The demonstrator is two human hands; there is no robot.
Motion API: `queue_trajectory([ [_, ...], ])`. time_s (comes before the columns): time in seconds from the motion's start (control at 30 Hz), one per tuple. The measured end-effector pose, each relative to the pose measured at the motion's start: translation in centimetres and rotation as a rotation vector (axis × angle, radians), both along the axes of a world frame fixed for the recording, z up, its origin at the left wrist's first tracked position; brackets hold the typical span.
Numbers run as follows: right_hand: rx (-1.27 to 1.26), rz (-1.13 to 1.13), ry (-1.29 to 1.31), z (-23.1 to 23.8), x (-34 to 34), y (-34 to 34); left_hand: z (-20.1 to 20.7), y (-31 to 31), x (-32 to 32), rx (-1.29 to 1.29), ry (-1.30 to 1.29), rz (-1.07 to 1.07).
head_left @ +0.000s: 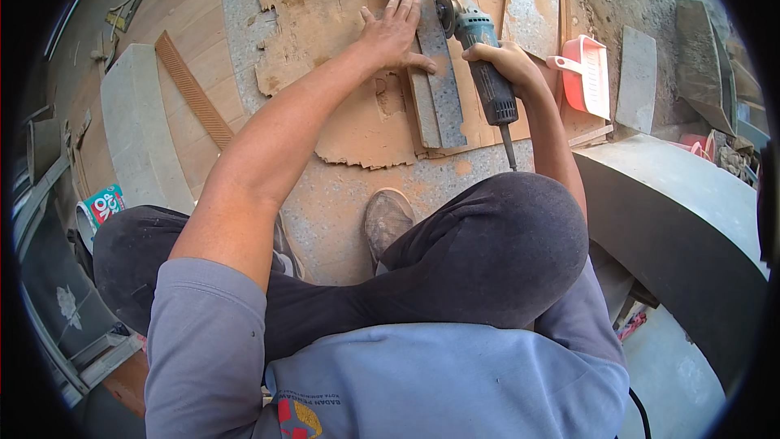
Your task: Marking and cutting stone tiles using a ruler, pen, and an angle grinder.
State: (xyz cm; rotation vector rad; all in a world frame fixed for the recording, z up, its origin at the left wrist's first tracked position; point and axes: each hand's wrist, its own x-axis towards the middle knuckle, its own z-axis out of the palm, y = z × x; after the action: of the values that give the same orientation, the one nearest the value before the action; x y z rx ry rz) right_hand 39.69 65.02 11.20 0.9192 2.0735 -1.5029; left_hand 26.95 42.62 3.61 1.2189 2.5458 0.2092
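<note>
My right hand point(510, 65) is wrapped round the body of a teal and black angle grinder point(492, 96). Its cutting disc point(444, 11) stands at the right edge of a long grey speckled strip point(443, 85), near the strip's upper part. Whether the disc touches the strip, or is spinning, I cannot tell. Across the strip's left side lies my left hand point(392, 39), open, with fingers stretched out and the thumb apart on the grey face. Under the strip is a worn brown board point(333, 118) with ragged edges. The grinder's cord runs down behind my raised knee.
A pink and white dustpan point(587, 73) sits right of the grinder, beside a grey tile point(636, 80). On the left lie a brown patterned strip point(191, 85), a pale plank point(146, 126) and a printed tin point(101, 205). A curved grey slab point(666, 187) borders my right side.
</note>
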Motion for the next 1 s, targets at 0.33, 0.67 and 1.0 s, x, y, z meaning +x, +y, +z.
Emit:
queue_trajectory([
  [0.33,-0.047,0.001,0.015,0.0,0.9,-0.3,-0.1,-0.1,0.0,-0.025,0.028,0.004],
  [0.67,-0.030,0.014,-0.036,0.8,1.7,-0.7,0.1,0.1,0.1,-0.028,0.037,0.010],
  [1.0,-0.020,0.013,-0.018,0.7,2.7,-1.1,0.0,0.3,0.3,-0.036,0.031,0.015],
])
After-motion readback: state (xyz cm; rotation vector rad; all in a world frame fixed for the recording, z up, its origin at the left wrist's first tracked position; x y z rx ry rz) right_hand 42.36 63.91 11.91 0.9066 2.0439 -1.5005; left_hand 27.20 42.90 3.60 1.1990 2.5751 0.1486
